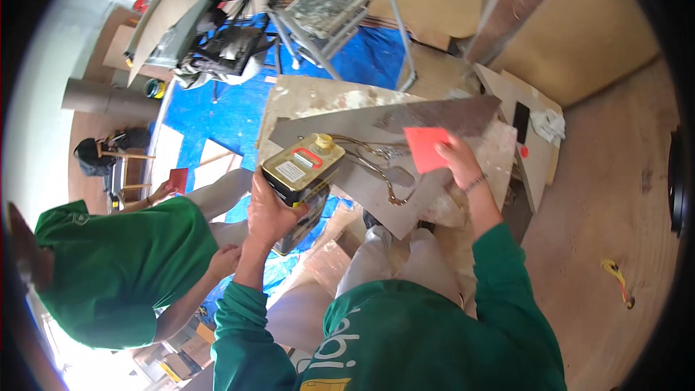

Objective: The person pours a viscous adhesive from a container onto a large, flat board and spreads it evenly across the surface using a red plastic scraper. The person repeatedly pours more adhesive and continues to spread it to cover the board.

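My left hand (271, 212) grips the side of a rectangular metal can (301, 165) with a yellow spout and a red-edged handle on top. A flat red plastic spreader (425, 147) is in my right hand (459, 158), thumb over its edge. Between and below the hands lies a grey-brown sheet (347, 125) with strings and pools of glossy brown liquid (393, 190) on it. The sheet rests on a stained board (304, 89). Whether liquid is leaving the can cannot be seen.
A co-worker in a green shirt (130, 266) stands at the left, holding another red spreader (178, 180). Beyond the board are a step stool (336, 0) and a blue tarp (217, 119). A phone (521, 122) and crumpled white cloth (547, 125) lie on a panel at the right.
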`<control>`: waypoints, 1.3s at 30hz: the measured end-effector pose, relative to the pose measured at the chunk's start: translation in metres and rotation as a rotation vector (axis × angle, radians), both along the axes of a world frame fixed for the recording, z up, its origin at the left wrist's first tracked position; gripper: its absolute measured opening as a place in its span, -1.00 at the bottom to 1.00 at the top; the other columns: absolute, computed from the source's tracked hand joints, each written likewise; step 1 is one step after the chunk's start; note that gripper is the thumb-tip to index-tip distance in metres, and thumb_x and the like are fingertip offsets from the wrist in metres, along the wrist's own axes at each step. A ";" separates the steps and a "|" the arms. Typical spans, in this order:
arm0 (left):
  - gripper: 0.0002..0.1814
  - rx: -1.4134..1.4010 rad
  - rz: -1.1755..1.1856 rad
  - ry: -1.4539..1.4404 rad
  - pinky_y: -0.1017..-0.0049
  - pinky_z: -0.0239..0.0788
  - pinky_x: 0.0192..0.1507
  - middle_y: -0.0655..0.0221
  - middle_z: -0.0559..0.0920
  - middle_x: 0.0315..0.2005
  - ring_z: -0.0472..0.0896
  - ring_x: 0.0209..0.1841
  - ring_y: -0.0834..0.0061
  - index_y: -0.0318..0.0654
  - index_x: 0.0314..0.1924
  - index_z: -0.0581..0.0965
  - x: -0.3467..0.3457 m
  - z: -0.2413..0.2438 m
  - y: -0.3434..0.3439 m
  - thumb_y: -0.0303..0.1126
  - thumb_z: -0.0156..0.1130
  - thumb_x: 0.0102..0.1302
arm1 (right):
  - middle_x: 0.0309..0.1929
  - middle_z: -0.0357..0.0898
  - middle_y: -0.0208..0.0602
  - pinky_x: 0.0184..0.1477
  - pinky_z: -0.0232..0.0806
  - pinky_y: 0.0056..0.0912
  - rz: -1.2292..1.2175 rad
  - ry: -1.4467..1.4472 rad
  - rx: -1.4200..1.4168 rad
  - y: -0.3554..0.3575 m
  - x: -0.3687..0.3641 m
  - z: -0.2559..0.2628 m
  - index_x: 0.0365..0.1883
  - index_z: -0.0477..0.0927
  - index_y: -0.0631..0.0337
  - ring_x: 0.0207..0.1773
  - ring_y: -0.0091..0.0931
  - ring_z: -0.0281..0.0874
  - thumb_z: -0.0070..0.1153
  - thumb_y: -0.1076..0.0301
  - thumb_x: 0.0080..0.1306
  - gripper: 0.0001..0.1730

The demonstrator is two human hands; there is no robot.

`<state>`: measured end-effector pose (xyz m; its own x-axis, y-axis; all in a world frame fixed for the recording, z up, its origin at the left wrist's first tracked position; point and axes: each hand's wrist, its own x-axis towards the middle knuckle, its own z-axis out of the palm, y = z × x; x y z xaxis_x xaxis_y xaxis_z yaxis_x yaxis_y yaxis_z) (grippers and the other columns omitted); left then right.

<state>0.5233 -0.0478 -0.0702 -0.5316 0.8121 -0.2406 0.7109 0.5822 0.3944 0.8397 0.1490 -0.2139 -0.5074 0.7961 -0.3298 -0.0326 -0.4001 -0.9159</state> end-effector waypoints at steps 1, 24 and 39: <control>0.14 0.045 0.035 -0.014 0.20 0.35 0.13 -0.03 0.43 0.09 0.45 0.15 -0.03 -0.38 0.27 0.04 -0.006 -0.001 -0.005 -0.29 0.59 -0.26 | -0.07 0.54 -0.41 -0.04 0.43 -0.44 -0.058 0.018 -0.112 -0.005 0.011 0.000 0.11 0.49 0.31 -0.09 -0.62 0.49 -0.03 0.43 0.36 -0.64; 0.03 0.659 0.688 0.089 0.23 0.29 0.16 -0.10 0.40 0.03 0.46 0.10 0.07 -0.52 0.20 0.11 -0.122 -0.005 -0.089 -0.29 0.56 -0.18 | 0.10 0.51 -0.36 0.16 0.36 -0.30 -0.191 -0.033 -0.213 -0.098 0.018 -0.024 0.23 0.38 0.26 0.11 -0.47 0.49 -0.10 0.47 0.46 -0.62; -0.55 0.776 0.490 0.656 0.29 0.37 0.03 0.08 0.60 -0.19 0.57 -0.14 0.08 -0.47 -0.01 0.50 -0.133 -0.027 -0.090 -0.31 0.38 0.20 | 0.08 0.53 -0.29 0.13 0.41 -0.32 -0.276 0.115 -0.346 -0.096 -0.023 0.012 0.19 0.40 0.24 0.09 -0.46 0.52 0.04 0.63 0.30 -0.54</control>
<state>0.3898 -0.1379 -0.0971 -0.6721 0.2894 0.6816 0.6760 0.6156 0.4052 0.8172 0.0526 -0.2023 -0.3404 0.7596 -0.5542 -0.2746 -0.6440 -0.7141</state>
